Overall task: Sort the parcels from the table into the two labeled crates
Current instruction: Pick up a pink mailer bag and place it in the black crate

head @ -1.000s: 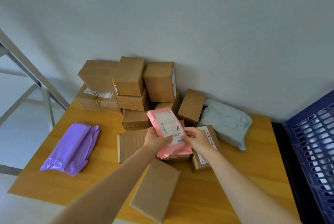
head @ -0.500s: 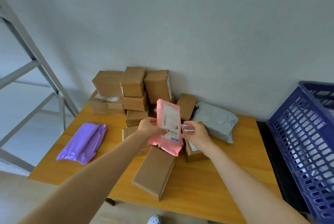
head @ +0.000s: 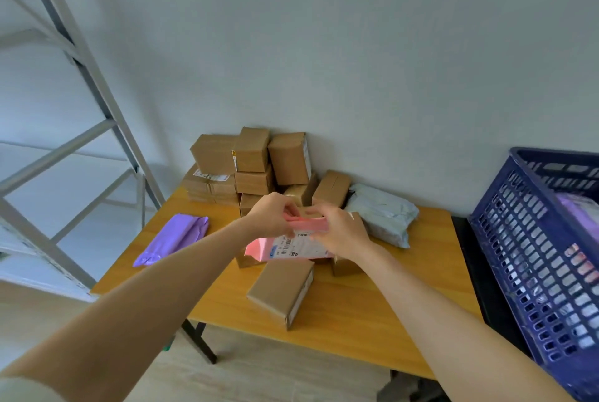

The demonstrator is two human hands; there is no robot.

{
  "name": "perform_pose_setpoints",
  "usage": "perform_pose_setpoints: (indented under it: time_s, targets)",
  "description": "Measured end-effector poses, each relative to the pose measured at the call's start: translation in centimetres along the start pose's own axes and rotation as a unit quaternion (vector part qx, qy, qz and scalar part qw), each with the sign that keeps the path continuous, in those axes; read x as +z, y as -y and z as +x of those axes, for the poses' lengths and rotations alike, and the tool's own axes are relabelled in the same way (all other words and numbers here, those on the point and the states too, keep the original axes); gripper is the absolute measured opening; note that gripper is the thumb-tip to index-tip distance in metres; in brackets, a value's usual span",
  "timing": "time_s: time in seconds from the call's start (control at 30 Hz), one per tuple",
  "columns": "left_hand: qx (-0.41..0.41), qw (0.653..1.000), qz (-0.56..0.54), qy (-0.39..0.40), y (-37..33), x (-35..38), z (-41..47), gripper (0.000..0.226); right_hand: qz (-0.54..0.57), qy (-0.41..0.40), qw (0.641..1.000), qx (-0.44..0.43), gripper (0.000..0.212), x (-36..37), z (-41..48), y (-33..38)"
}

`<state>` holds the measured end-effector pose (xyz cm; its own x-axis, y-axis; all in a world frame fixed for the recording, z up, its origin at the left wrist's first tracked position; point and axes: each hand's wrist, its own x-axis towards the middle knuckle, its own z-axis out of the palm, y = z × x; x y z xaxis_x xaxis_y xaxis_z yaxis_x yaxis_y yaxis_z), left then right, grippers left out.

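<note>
Yellow wooden table (head: pixel 356 320) stands against a pale wall. Above its middle a pink parcel (head: pixel 291 244) is held lengthwise, label toward the camera. The left hand (head: pixel 270 215) pinches its upper edge and the right hand (head: pixel 340 233) is curled over its right end. Just beneath lies a brown box (head: pixel 278 291), with stacked boxes (head: pixel 249 158) behind. A purple bag (head: pixel 175 238) lies left, a grey bag (head: pixel 379 216) right, and a blue crate (head: pixel 534 255) stands beside the table.

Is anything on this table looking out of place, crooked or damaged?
Nothing looks damaged or spilled. The pile of cardboard boxes by the wall is untidy, with several tilted, and a single cardboard box lies askew near the front edge of the table.
</note>
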<state>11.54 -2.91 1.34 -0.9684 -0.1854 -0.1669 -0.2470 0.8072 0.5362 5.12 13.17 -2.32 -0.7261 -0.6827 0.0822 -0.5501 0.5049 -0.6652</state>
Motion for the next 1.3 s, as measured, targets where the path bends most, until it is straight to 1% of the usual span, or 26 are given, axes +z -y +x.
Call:
perform_pose_setpoints:
  time_s: [0.07, 0.13, 0.2, 0.33, 0.4, 0.5, 0.57, 0.6, 0.63, 0.7, 0.73, 0.8, 0.87, 0.93, 1.0, 1.07, 1.13, 1.2, 1.3]
  targets:
    - [0.029, 0.999, 0.021, 0.004, -0.3, -0.5, -0.5, 0.028, 0.024, 0.005, 1.000, 0.012, 0.035, 0.0, -0.1, 0.5]
    - [0.054, 0.998, 0.038, 0.010, -0.5, -1.1, -0.8, 0.025, 0.017, 0.009, 1.000, 0.018, 0.028, -0.1, -0.2, 0.9]
    - [0.075, 0.996, 0.054, 0.008, -0.5, -1.6, -1.2, 0.024, 0.012, 0.013, 1.000, 0.025, 0.025, -0.1, -0.2, 1.3]
    - [0.107, 0.992, 0.068, -0.024, 0.0, -2.5, -1.7, 0.022, 0.054, 0.044, 0.997, 0.037, 0.025, 0.3, -0.1, 2.2]
    - [0.119, 0.989, 0.070, -0.044, 0.2, -3.0, -1.9, 0.020, 0.067, 0.032, 0.996, 0.044, 0.019, 0.7, -0.1, 2.8]
    - [0.133, 0.986, 0.066, -0.078, 0.4, -3.7, -2.0, 0.015, 0.057, -0.020, 0.997, 0.043, 0.008, 1.0, -0.2, 3.7]
    - [0.136, 0.981, 0.076, -0.111, 0.7, -4.1, -2.1, 0.020, 0.051, -0.050, 0.996, 0.046, 0.006, 1.0, -0.3, 4.5]
    - [0.134, 0.978, 0.089, -0.134, 1.0, -4.2, -2.2, 0.029, 0.058, -0.061, 0.995, 0.047, 0.007, 1.0, -0.3, 4.8]
    - [0.127, 0.975, 0.094, -0.156, 1.3, -4.2, -2.2, 0.044, 0.072, -0.070, 0.994, 0.049, 0.008, 1.0, -0.4, 5.1]
    - [0.102, 0.976, 0.050, -0.184, 2.0, -4.4, -2.4, 0.076, 0.118, -0.094, 0.987, 0.060, 0.008, 0.9, -0.3, 5.4]
    - [0.082, 0.977, 0.017, -0.194, 2.3, -4.5, -2.5, 0.088, 0.146, -0.111, 0.980, 0.075, 0.008, 0.9, -0.3, 5.5]
    - [0.030, 0.979, -0.032, -0.201, 3.0, -4.6, -2.5, 0.099, 0.215, -0.147, 0.958, 0.122, 0.006, 0.7, -0.3, 5.4]
    - [-0.024, 0.979, -0.101, -0.176, 3.6, -4.5, -2.5, 0.102, 0.290, -0.168, 0.929, 0.155, 0.003, 0.6, -0.4, 5.2]
    - [-0.065, 0.969, -0.199, -0.134, 4.1, -4.4, -2.8, 0.099, 0.361, -0.175, 0.900, 0.171, 0.005, 0.5, -0.5, 5.2]
    - [-0.082, 0.953, -0.277, -0.092, 4.7, -4.4, -3.2, 0.091, 0.399, -0.178, 0.881, 0.182, 0.007, 0.4, -0.6, 5.3]
    - [-0.082, 0.925, -0.368, -0.056, 5.2, -4.5, -3.6, 0.084, 0.424, -0.171, 0.869, 0.188, 0.009, 0.5, -0.8, 5.6]
    - [-0.077, 0.887, -0.455, -0.020, 5.5, -4.5, -3.9, 0.076, 0.450, -0.160, 0.858, 0.190, 0.010, 0.6, -1.2, 5.9]
    - [-0.065, 0.867, -0.494, 0.003, 5.7, -4.3, -4.2, 0.065, 0.469, -0.154, 0.848, 0.192, 0.011, 0.8, -1.4, 6.1]
    - [-0.048, 0.860, -0.509, 0.011, 5.7, -3.9, -4.3, 0.060, 0.483, -0.144, 0.843, 0.188, 0.016, 1.1, -1.7, 6.7]
